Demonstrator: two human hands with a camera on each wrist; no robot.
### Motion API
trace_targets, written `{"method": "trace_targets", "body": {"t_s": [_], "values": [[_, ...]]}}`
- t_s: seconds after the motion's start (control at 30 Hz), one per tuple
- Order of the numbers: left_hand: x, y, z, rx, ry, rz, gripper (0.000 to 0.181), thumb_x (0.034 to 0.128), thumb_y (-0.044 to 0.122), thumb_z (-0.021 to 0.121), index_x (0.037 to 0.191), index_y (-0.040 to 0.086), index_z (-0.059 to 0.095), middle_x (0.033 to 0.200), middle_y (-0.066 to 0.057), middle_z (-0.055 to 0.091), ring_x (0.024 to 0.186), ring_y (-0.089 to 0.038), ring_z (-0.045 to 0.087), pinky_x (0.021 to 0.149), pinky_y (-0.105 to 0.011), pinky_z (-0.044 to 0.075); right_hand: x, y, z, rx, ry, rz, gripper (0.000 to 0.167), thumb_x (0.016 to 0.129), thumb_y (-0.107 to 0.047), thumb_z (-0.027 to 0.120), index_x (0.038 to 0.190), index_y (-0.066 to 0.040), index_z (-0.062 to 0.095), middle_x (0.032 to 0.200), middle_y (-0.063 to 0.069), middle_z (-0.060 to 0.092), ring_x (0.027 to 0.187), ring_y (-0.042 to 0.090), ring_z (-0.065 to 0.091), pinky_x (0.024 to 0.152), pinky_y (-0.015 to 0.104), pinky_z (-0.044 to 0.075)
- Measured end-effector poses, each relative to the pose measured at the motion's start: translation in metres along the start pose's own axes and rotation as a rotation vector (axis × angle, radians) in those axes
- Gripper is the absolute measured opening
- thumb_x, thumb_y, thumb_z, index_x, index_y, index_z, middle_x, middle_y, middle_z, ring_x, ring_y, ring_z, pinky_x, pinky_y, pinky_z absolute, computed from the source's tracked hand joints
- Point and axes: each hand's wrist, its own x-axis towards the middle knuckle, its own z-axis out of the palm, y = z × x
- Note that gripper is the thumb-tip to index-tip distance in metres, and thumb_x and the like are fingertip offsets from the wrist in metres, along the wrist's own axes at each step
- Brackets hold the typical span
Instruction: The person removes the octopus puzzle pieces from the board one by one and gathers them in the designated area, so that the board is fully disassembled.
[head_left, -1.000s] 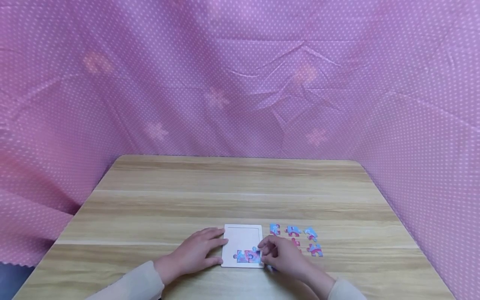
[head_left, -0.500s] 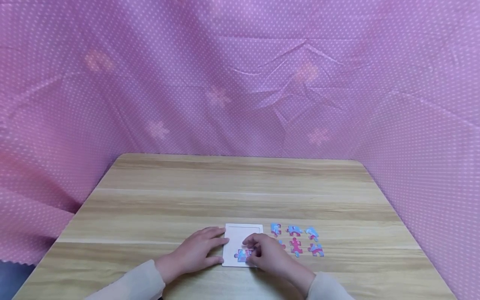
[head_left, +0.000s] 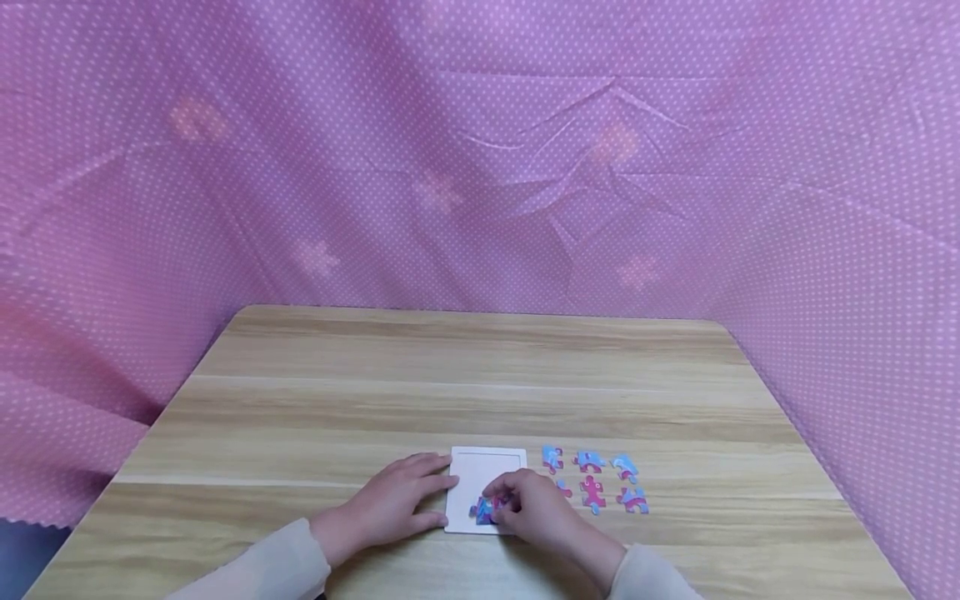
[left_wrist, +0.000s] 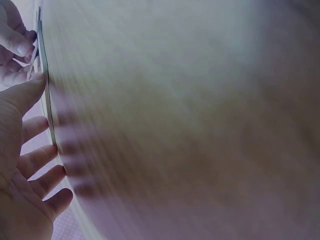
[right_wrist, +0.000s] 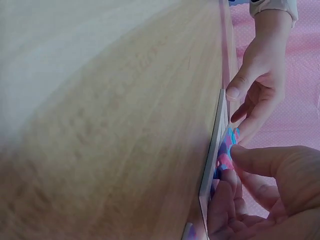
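Observation:
A white puzzle tray [head_left: 468,475] lies flat near the front of the table. Along its left edge rests my left hand [head_left: 401,500], fingers spread and fairly straight, thumb and fingertips touching the rim. Over the tray's lower part, my right hand [head_left: 536,508] pinches blue, purple and pink jigsaw pieces [head_left: 483,510] between thumb and fingers. In the right wrist view these jigsaw pieces [right_wrist: 226,156] stand tilted up from the tray, thumb on the near side. The right fingers cover part of them, so whether one or two are held is hard to tell.
Several loose jigsaw pieces [head_left: 592,493] in blue and pink lie in rows on the table, right of the tray. One piece near the right hand is partly hidden. A pink dotted cloth [head_left: 480,208] hangs behind and beside the wooden table [head_left: 465,358].
My right hand has moved left from the tray's right rim to over its lower part. The pieces there now look tilted up. My left hand has stayed still.

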Motion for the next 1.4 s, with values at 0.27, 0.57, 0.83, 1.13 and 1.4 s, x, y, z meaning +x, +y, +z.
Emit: {"method": "trace_targets", "body": {"t_s": [0.27, 0.57, 0.83, 1.13, 1.4], "values": [[0.001, 0.001, -0.002, -0.006, -0.005, -0.008, 0.050, 0.0880, 0.041, 0.066, 0.130, 0.014, 0.060, 0.142, -0.010, 0.046, 0.130, -0.030, 0.041, 0.105, -0.050, 0.033, 0.001, -0.002, -0.003, -0.022, 0.016, -0.053, 0.017, 0.082, -0.004, 0.071, 0.091, -0.018, 0.073, 0.076, -0.010, 0.054, 0.069, 0.005, 0.048, 0.062, 0.023, 0.044], [0.002, -0.001, 0.000, 0.006, 0.012, 0.000, 0.051, 0.0876, 0.042, 0.065, 0.130, 0.014, 0.060, 0.142, -0.011, 0.046, 0.129, -0.031, 0.042, 0.104, -0.050, 0.033, 0.006, 0.000, -0.014, 0.104, -0.063, -0.061, 0.017, 0.081, 0.000, 0.071, 0.088, -0.016, 0.073, 0.076, -0.007, 0.064, 0.071, 0.006, 0.056, 0.068, 0.023, 0.048], [0.003, -0.002, 0.000, 0.023, 0.015, 0.011, 0.051, 0.0878, 0.043, 0.065, 0.130, 0.015, 0.060, 0.141, -0.010, 0.047, 0.128, -0.030, 0.043, 0.104, -0.049, 0.034, 0.002, 0.013, -0.035, 0.157, -0.100, -0.056, 0.012, 0.083, -0.008, 0.072, 0.093, -0.015, 0.072, 0.081, -0.008, 0.065, 0.076, 0.011, 0.059, 0.071, 0.024, 0.049], [0.002, 0.001, -0.002, 0.021, -0.002, -0.006, 0.050, 0.0877, 0.041, 0.066, 0.130, 0.014, 0.060, 0.141, -0.010, 0.046, 0.129, -0.029, 0.042, 0.104, -0.048, 0.034, -0.016, 0.033, -0.068, 0.180, -0.162, -0.024, 0.012, 0.083, -0.011, 0.072, 0.095, -0.011, 0.071, 0.084, -0.003, 0.066, 0.078, 0.015, 0.058, 0.071, 0.025, 0.047], [0.001, 0.003, -0.001, 0.006, -0.002, -0.012, 0.050, 0.0881, 0.040, 0.066, 0.130, 0.014, 0.060, 0.142, -0.010, 0.046, 0.130, -0.029, 0.041, 0.104, -0.049, 0.034, -0.036, 0.052, -0.093, 0.120, -0.224, -0.010, 0.010, 0.082, -0.005, 0.071, 0.091, -0.008, 0.070, 0.085, -0.001, 0.067, 0.077, 0.013, 0.058, 0.071, 0.025, 0.048]]}}
